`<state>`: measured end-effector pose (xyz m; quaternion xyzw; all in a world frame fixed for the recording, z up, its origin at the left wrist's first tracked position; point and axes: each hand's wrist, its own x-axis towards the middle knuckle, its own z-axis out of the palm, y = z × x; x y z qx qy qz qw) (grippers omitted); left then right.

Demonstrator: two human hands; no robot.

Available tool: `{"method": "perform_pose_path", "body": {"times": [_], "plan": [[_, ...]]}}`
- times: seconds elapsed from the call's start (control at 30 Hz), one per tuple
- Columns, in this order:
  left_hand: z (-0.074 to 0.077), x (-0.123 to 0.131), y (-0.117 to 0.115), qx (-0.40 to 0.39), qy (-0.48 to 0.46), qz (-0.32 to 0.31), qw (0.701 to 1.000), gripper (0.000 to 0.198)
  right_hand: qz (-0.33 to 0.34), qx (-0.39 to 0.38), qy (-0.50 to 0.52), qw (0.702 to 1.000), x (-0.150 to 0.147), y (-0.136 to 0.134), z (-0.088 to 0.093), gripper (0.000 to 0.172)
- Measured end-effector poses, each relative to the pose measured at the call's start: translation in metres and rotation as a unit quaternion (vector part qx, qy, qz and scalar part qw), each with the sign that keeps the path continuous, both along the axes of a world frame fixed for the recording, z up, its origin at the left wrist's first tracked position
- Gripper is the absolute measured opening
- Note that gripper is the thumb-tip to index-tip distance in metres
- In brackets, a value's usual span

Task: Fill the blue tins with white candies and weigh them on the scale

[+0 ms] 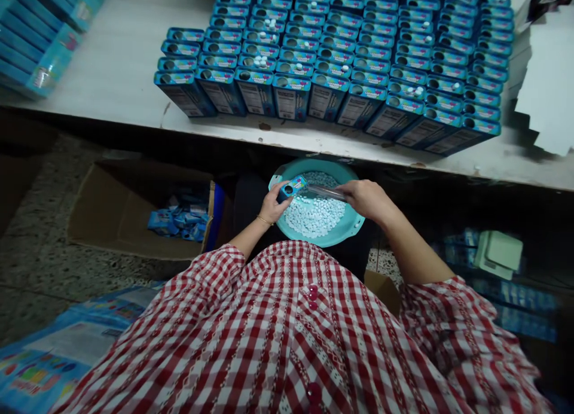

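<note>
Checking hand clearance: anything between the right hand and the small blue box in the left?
Yes: the clear tool gripped by the right hand. It spans the gap above the teal bowl, its far end at the blue box; contact can't be told. Nothing else visible stands between.

Box (294, 187), scoop (329, 192) in hands (270, 207), pellets (316, 218) in basin (346, 231)
</note>
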<state>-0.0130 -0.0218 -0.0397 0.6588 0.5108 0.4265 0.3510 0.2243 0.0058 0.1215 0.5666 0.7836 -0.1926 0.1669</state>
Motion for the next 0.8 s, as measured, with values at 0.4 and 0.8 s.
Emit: {"method": "perform_pose_path", "body": {"times": [0.4,0.8], "plan": [[0.003,-0.013,-0.004,-0.054,-0.015,0.038,0.998,0.051,0.008,-0.116,0.019,0.993,-0.037,-0.053,-0.139,0.037],[0.004,-0.013,-0.003,-0.049,-0.017,0.040,0.998,0.050,-0.174,-0.192,0.235,0.937,0.015,-0.037,-0.122,0.046]]}}
